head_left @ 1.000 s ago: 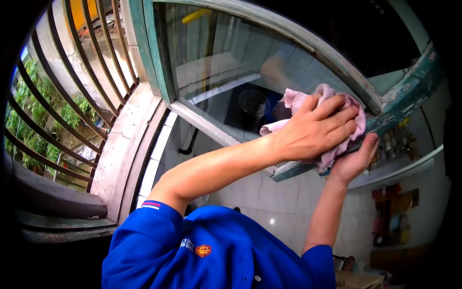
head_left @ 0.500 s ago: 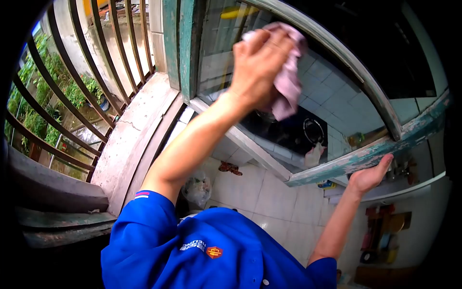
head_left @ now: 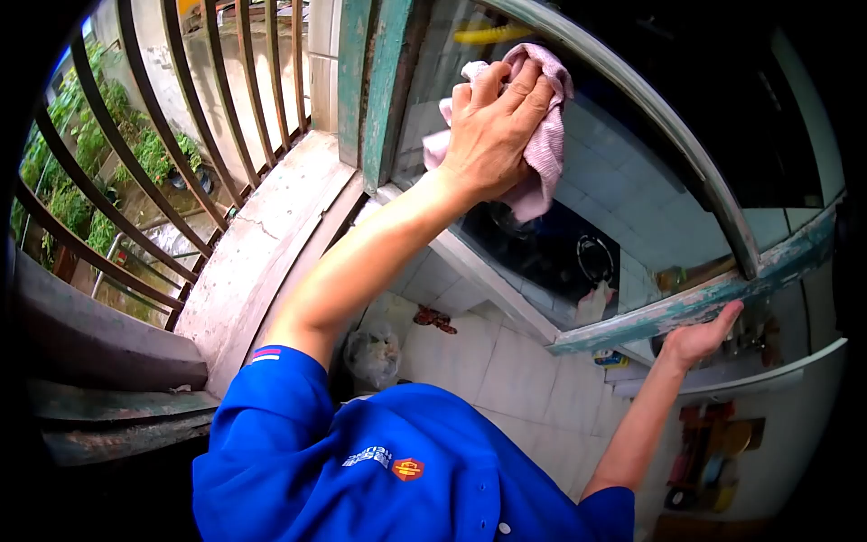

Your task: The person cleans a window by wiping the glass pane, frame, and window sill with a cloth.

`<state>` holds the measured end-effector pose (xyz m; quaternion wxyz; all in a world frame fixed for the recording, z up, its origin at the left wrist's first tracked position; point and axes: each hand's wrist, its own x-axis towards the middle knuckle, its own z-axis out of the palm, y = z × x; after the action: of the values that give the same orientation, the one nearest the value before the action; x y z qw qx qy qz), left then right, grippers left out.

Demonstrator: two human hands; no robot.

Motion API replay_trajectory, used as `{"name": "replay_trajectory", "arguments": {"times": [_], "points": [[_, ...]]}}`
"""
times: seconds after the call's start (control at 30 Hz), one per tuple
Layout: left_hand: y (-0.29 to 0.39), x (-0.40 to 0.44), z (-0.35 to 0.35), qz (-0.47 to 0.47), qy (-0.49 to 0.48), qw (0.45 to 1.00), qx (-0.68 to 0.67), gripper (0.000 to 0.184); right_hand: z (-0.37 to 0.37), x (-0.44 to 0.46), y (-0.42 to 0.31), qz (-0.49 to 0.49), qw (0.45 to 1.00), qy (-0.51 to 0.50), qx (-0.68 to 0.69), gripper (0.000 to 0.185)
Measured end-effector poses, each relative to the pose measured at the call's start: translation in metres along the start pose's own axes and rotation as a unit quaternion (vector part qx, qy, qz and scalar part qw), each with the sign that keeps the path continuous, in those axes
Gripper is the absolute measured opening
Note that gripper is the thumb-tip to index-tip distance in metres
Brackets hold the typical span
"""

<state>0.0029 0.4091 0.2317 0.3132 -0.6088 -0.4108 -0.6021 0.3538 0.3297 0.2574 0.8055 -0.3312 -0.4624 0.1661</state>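
Note:
A pinkish cloth (head_left: 542, 163) is bunched under my left hand (head_left: 497, 126). That hand presses it against the upper part of the glass pane (head_left: 623, 163), fingers bent over the cloth. The pane sits in a window sash (head_left: 632, 325) with worn, peeling green paint, tilted across the view. At the sash's lower right edge my right hand (head_left: 697, 341) holds the frame, thumb upward; its other fingers are hidden behind the wood.
Metal bars (head_left: 163, 117) and a concrete sill (head_left: 244, 235) lie at the left, with plants outside. Through the glass, a black cooktop (head_left: 551, 244) shows. Below are a tiled floor (head_left: 524, 370), a clear plastic bag (head_left: 373, 352) and a shelf with items (head_left: 713, 461) at right.
My left hand has shifted slightly with the cloth, which is now spread wider to the left of the fingers. The view has moved a little; my right hand stays at the frame.

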Motion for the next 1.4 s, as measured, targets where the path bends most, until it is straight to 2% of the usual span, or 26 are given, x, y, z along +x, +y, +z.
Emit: {"name": "replay_trajectory", "arguments": {"times": [0.07,0.17,0.2,0.23,0.3,0.37,0.47,0.5,0.57,0.63,0.67,0.77,0.83,0.9,0.93,1.0,1.03,1.07,1.1,1.2,1.23,1.33,1.37,1.4], "points": [[-0.011,0.002,-0.001,0.003,0.004,0.999,0.043,0.053,0.001,0.001,0.001,0.006,1.000,-0.001,0.010,0.073],[-0.053,0.020,-0.007,-0.081,0.034,0.993,0.075,0.057,-0.004,0.005,0.004,-0.013,1.000,0.000,-0.015,0.073],[-0.053,0.022,-0.010,-0.113,0.045,0.992,0.035,0.064,-0.002,0.004,0.003,-0.013,1.000,0.001,-0.015,0.073],[-0.050,0.020,-0.010,-0.113,0.044,0.992,0.036,0.064,0.001,0.002,0.001,-0.011,1.000,0.016,-0.018,0.072],[-0.039,0.015,-0.008,-0.083,-0.023,0.995,0.039,0.066,0.003,0.000,0.002,-0.006,0.999,0.030,-0.023,0.071],[-0.036,0.004,-0.002,-0.017,-0.008,0.997,0.079,0.061,0.001,0.002,0.003,-0.007,1.000,0.018,-0.004,0.074],[-0.046,0.029,-0.019,-0.105,0.035,0.992,0.062,0.049,0.002,0.001,0.002,0.006,0.999,0.046,-0.015,0.075],[-0.045,0.028,-0.018,-0.074,0.065,0.993,0.061,0.046,0.001,0.003,0.004,-0.016,0.998,0.046,-0.038,0.073],[-0.023,0.035,-0.029,-0.206,-0.046,0.976,-0.060,0.042,-0.001,0.004,0.006,-0.014,0.999,0.027,-0.011,0.072],[-0.038,-0.007,0.020,-0.032,0.060,0.994,-0.089,0.055,0.001,0.003,0.006,-0.016,0.999,0.027,-0.005,0.072],[-0.012,-0.014,0.025,-0.016,0.023,0.999,0.031,0.062,0.000,0.003,0.006,-0.019,1.000,0.022,0.000,0.071],[0.073,-0.016,0.026,-0.030,-0.033,0.991,-0.127,0.055,0.000,0.004,0.006,-0.010,1.000,0.023,0.010,0.069],[0.110,-0.028,0.043,0.054,-0.045,0.995,-0.068,0.039,-0.003,0.005,0.008,-0.013,1.000,0.010,0.008,0.069],[0.119,-0.030,0.046,0.091,-0.073,0.992,-0.055,0.037,-0.005,0.006,0.009,-0.016,1.000,0.009,-0.002,0.068],[0.110,-0.028,0.043,0.098,-0.091,0.989,-0.060,0.039,-0.007,0.006,0.008,-0.017,1.000,0.012,-0.003,0.068],[0.074,-0.026,0.044,0.071,-0.048,0.994,-0.070,0.045,-0.008,0.006,0.008,-0.032,0.999,-0.016,-0.004,0.067],[0.056,-0.012,0.022,0.010,-0.078,0.995,-0.060,0.048,-0.008,0.004,0.007,-0.028,1.000,-0.012,-0.006,0.067],[0.015,-0.015,0.039,0.033,0.051,0.995,-0.074,0.052,-0.005,0.003,0.006,-0.028,1.000,-0.008,-0.006,0.067],[-0.009,-0.011,0.035,-0.002,0.081,0.994,-0.080,0.052,-0.002,0.003,0.004,-0.031,0.999,-0.003,-0.006,0.067],[-0.027,-0.002,0.014,-0.135,0.100,0.972,-0.167,0.052,0.002,0.000,0.001,-0.028,0.999,0.034,-0.015,0.066],[-0.034,-0.005,0.017,-0.151,0.102,0.974,-0.138,0.055,0.006,-0.002,0.002,-0.019,0.998,0.058,-0.017,0.066],[0.006,-0.032,0.043,-0.117,0.056,0.990,-0.047,0.065,0.004,0.000,0.003,-0.013,0.999,0.039,0.000,0.067],[0.039,-0.041,0.042,-0.080,0.037,0.993,-0.073,0.058,0.005,-0.001,0.001,-0.009,0.999,0.030,0.004,0.069],[0.056,-0.066,0.058,0.018,-0.026,0.996,-0.082,0.051,0.004,-0.001,0.002,-0.007,1.000,0.023,0.007,0.069]]}}
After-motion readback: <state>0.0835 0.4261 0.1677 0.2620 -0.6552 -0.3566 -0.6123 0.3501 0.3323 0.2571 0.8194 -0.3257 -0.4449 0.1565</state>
